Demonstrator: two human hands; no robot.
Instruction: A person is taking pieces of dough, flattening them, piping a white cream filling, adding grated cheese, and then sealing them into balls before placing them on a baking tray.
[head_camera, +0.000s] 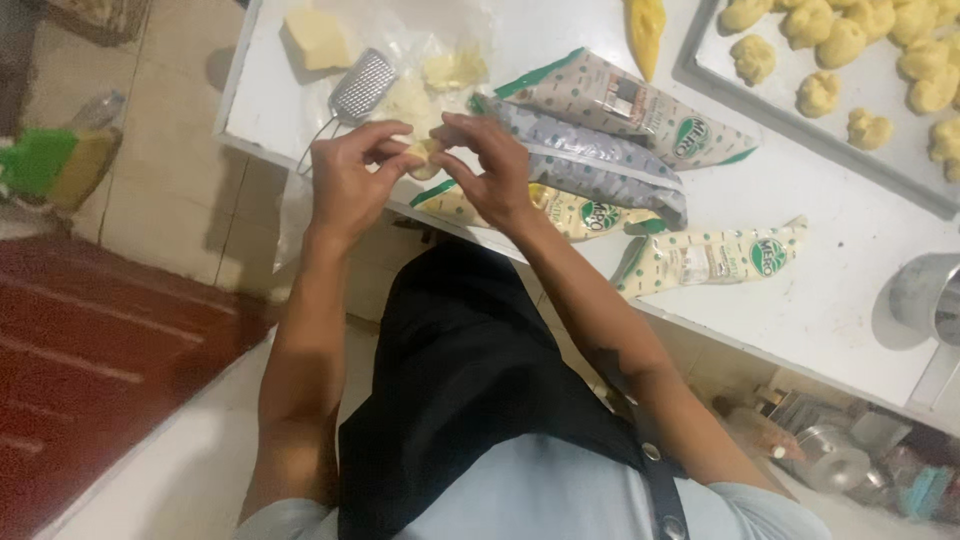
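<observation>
Head view: left hand (345, 185) and right hand (490, 170) meet over the white worktop (800, 290) edge, fingers of both pinched shut on a small dough piece (422, 157). Behind them lie a metal grater (362, 85), cheese block (318, 38) and plastic packets (600, 150) (four, flattened). Tray (700, 60) of shaped dough sits far right; red floor below.

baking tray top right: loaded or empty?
Loaded. The baking tray holds many shaped pale yellow dough pieces, spread apart on its surface; its far part runs out of frame.
</observation>
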